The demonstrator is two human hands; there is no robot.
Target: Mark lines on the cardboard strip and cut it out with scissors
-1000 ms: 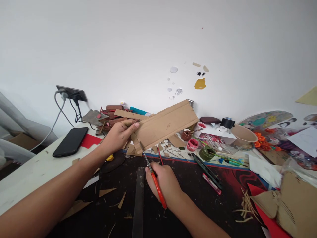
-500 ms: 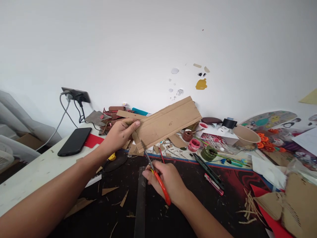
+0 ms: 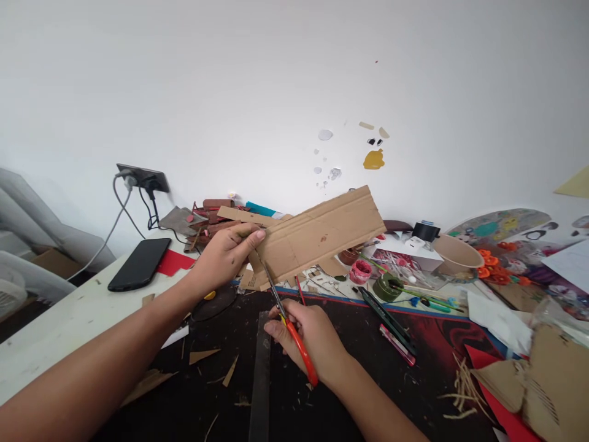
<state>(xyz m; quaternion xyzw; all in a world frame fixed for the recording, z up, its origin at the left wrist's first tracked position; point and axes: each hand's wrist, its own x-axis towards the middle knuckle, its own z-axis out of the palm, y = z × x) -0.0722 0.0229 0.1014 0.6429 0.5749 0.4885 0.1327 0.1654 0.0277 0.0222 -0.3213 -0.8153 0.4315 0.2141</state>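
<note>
A long strip of brown cardboard [image 3: 322,230] is held up over the table, slanting up to the right. My left hand [image 3: 232,255] pinches its left end between thumb and fingers. In my right hand [image 3: 310,337] are scissors [image 3: 301,353] with red-orange handles, fingers wrapped round them. Their blades reach into the lower edge of the strip near its left end, on a cut line. Below the scissors a dark metal ruler [image 3: 261,380] lies on the black mat [image 3: 350,399].
Cardboard scraps [image 3: 202,355] lie on the mat. A phone [image 3: 139,264] rests at left. Paint jars [image 3: 360,271], a dark green cutter [image 3: 386,319] and a bowl [image 3: 458,253] stand or lie at right. Cardboard shapes [image 3: 552,380] sit at the right edge.
The cardboard strip has shifted slightly right and down, my left hand moving with it. The scissors stay at its lower edge, nearly in the same place.
</note>
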